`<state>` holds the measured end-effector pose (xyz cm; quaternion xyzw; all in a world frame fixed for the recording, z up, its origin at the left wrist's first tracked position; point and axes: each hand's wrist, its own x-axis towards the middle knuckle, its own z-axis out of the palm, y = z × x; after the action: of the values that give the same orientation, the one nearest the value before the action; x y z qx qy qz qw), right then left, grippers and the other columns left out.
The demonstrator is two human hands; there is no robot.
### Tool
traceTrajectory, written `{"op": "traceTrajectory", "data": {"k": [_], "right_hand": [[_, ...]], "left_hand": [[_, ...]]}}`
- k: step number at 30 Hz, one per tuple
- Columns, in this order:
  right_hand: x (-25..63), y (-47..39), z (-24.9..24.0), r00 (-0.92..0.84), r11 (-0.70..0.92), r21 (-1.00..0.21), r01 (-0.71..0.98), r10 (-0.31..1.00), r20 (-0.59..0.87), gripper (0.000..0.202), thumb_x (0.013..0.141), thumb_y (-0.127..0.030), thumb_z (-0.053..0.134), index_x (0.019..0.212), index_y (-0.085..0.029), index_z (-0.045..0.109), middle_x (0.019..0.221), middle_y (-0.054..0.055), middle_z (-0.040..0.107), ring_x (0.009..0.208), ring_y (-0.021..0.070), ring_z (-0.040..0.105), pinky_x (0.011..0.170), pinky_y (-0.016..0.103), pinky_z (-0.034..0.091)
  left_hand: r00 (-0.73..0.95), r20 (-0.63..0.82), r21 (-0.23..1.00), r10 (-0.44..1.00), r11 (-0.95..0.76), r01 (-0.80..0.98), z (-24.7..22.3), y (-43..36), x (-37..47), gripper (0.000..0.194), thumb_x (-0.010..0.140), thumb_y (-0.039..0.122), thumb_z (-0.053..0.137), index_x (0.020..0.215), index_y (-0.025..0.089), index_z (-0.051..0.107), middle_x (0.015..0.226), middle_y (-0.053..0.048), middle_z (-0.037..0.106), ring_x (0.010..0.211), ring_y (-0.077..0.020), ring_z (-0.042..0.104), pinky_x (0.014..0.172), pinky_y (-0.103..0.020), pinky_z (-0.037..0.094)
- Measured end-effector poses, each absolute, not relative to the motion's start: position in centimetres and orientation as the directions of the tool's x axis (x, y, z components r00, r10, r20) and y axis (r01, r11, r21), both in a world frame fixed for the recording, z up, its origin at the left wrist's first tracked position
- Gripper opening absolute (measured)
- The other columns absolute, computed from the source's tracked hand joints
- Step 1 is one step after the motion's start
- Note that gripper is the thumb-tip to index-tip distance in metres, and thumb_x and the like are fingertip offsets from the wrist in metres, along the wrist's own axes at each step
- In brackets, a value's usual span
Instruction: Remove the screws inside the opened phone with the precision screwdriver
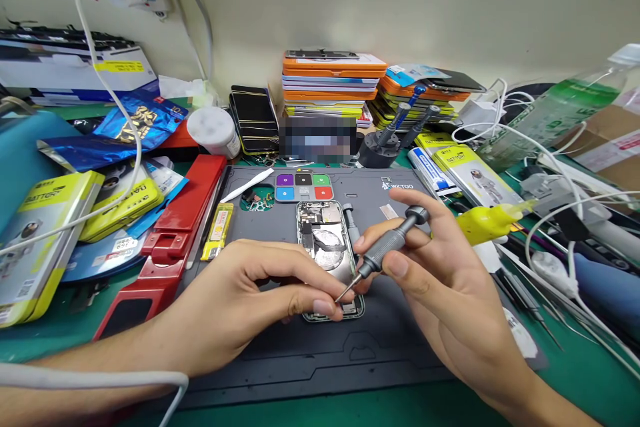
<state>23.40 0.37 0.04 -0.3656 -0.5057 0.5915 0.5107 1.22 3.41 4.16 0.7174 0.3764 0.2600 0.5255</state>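
My right hand point(450, 280) grips a grey precision screwdriver point(387, 247), its shaft slanting down to the left. At the driver's tip, my left hand point(260, 287) has thumb and forefinger pinched together; anything between them is too small to make out. Below both hands lies an opened phone point(344, 269) with its inner parts bare, its lower part partly covered by the fingers. Another grey screwdriver point(349, 216) lies along the phone's right side, partly behind my right fingers. A dark grey work mat point(280, 360) is under the phone.
Beyond the phone sits a coloured screw tray point(305, 180). Left are a white stick point(249, 185), a yellow-edged battery point(218, 231) and a red tool point(165, 240). Right are a yellow bottle point(487, 221), tweezers point(530, 300) and white cables. Stacked boxes point(333, 77) and a screwdriver holder point(379, 149) stand behind.
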Motion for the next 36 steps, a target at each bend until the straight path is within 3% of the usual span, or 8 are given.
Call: {"op": "traceTrajectory", "data": {"k": [15,21,26,29,32,34,36], "right_hand": [[23.5,0.4,0.1,-0.231,-0.03,-0.977,-0.213,0.973,0.02,0.051,0.105,-0.035,0.066,0.147,-0.036,0.038,0.107,0.001,0.067,0.082,0.01,0.068,0.076,0.025,0.061],[23.5,0.4,-0.1,-0.226,0.001,-0.98,-0.2,0.973,0.047,0.052,0.104,-0.032,0.067,0.147,-0.034,0.037,0.105,0.0,0.068,0.08,0.0082,0.069,0.077,0.022,0.062],[23.4,0.5,0.2,-0.25,-0.003,-0.97,-0.245,0.966,0.06,0.05,0.105,-0.028,0.064,0.148,-0.033,0.037,0.105,0.001,0.068,0.081,0.0092,0.069,0.075,0.022,0.061],[23.4,1.0,0.6,-0.273,-0.168,-0.889,-0.425,0.961,-0.051,0.055,0.103,-0.027,0.067,0.147,-0.025,0.034,0.104,0.002,0.066,0.075,0.0078,0.067,0.069,0.019,0.06],[23.7,1.4,1.0,-0.21,-0.194,-0.823,-0.534,0.973,-0.094,0.06,0.101,-0.026,0.068,0.149,-0.02,0.033,0.101,0.003,0.066,0.072,0.0076,0.065,0.065,0.017,0.059],[23.9,1.4,1.1,-0.165,-0.125,-0.85,-0.512,0.985,-0.046,0.056,0.103,-0.027,0.064,0.149,-0.021,0.034,0.103,0.004,0.067,0.074,0.009,0.066,0.067,0.019,0.06],[24.1,1.4,1.1,-0.13,-0.062,-0.898,-0.436,0.992,-0.006,0.048,0.105,-0.028,0.059,0.147,-0.021,0.036,0.102,0.004,0.068,0.073,0.0096,0.067,0.068,0.02,0.06]], "left_hand": [[0.603,0.016,0.944,0.798,-0.21,0.254,4.6,3.8,2.3,0.046,0.096,0.054,0.072,0.112,0.012,0.081,0.092,-0.014,0.072,0.098,-0.0244,0.07,0.087,-0.033,0.059],[0.597,-0.006,0.958,0.802,-0.167,0.234,3.8,3.4,1.6,0.039,0.097,0.047,0.074,0.112,0.012,0.082,0.093,-0.014,0.073,0.096,-0.0225,0.071,0.085,-0.03,0.059],[0.635,-0.024,0.983,0.772,-0.098,0.155,2.7,2.6,0.0,0.02,0.102,0.03,0.07,0.103,0.014,0.083,0.097,-0.006,0.076,0.087,-0.0088,0.07,0.073,-0.013,0.053],[0.638,-0.054,0.989,0.768,-0.046,0.14,2.0,2.5,-0.2,0.017,0.103,0.027,0.07,0.106,0.017,0.083,0.096,0.001,0.076,0.085,-0.0016,0.068,0.072,-0.005,0.049],[0.627,0.04,0.935,0.778,-0.25,0.251,1.1,2.6,-0.2,0.018,0.104,0.022,0.065,0.111,0.017,0.081,0.099,0.003,0.076,0.091,-0.0013,0.069,0.082,-0.006,0.049],[0.674,0.237,0.79,0.7,-0.542,0.285,0.5,2.5,-0.4,0.022,0.106,0.013,0.057,0.115,0.015,0.076,0.106,0.002,0.074,0.097,-0.0042,0.068,0.089,-0.011,0.049],[0.735,0.347,0.631,0.583,-0.724,0.277,0.1,2.1,-0.7,0.03,0.104,0.005,0.049,0.123,0.014,0.07,0.115,0.0,0.073,0.103,-0.0092,0.067,0.092,-0.019,0.05]]}}
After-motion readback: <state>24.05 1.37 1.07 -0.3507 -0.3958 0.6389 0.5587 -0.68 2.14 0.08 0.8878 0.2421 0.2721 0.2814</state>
